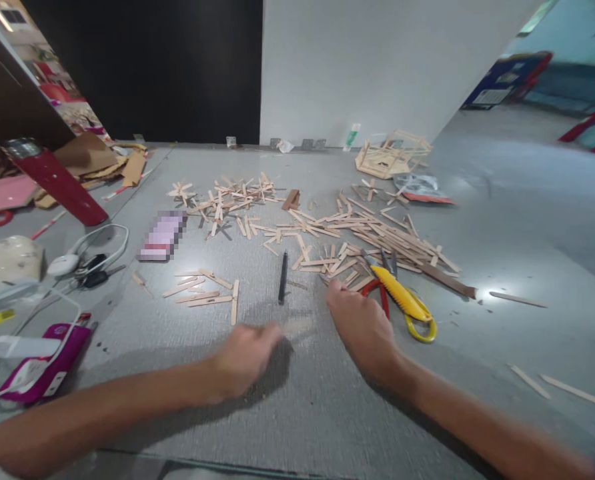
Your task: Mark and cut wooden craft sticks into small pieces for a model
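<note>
My left hand (247, 357) is closed, its thumb and fingers pinching a pale wooden craft stick (300, 325) smeared by motion. My right hand (365, 327) rests low over the near edge of a pile of craft sticks (387, 233), fingers curled together; whatever lies at its fingertips is hidden. Just beside it are red-handled pliers (384, 300), partly covered by a yellow-handled saw or knife (402, 297). Between and beyond the hands lies a black pen (283, 277). Several short sticks (210, 298) lie left of it.
Joined stick pieces (227, 200) lie farther back, with a wooden stick frame (392, 157) and a plastic packet (422, 189) at back right. To the left are a pixelated phone (162, 237), a red bottle (62, 187), cables (117, 230) and a purple case (70, 343).
</note>
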Available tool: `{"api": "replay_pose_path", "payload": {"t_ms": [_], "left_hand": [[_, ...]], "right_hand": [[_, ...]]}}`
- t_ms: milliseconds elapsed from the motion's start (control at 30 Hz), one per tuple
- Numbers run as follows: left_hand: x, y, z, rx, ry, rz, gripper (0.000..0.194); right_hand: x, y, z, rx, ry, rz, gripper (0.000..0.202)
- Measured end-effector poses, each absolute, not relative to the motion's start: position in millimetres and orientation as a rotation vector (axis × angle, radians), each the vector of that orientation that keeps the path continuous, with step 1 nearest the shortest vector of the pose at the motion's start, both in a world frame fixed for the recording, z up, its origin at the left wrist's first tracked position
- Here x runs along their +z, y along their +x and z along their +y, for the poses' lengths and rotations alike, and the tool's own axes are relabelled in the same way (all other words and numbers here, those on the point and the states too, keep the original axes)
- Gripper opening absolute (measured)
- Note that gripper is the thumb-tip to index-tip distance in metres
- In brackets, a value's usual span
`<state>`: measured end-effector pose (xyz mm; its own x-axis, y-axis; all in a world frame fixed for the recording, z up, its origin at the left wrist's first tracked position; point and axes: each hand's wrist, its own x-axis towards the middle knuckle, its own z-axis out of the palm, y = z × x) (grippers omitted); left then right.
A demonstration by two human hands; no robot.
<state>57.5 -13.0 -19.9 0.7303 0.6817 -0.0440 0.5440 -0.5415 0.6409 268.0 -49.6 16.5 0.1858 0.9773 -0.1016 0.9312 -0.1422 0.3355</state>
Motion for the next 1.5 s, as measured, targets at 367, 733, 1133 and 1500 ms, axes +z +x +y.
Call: {"api": "replay_pose_path", "payload": {"t_ms": [367,733,1133,1500], "left_hand": [[-10.2,62.7,1.9,0.497,1.986,1.026,0.047],[11.3,67.4,1.3,0.494,1.628,0.863,0.051],[11.3,67.0,1.1,0.459,1.565,0.736,0.050],[10.7,67.3,2.3,0.451,1.680,0.786,0.045]], "right_hand": [[10.2,287.3,-53.8,0.111,2.215,1.800,0.027],[12.1,294.6,-57.8,-0.820,2.750,2.429,0.027],[12.9,281.6,-59.1,-2.594,2.450,1.914,0.051],[22.1,283.6,-53.7,-1.882,2.536,2.353,0.044]]}}
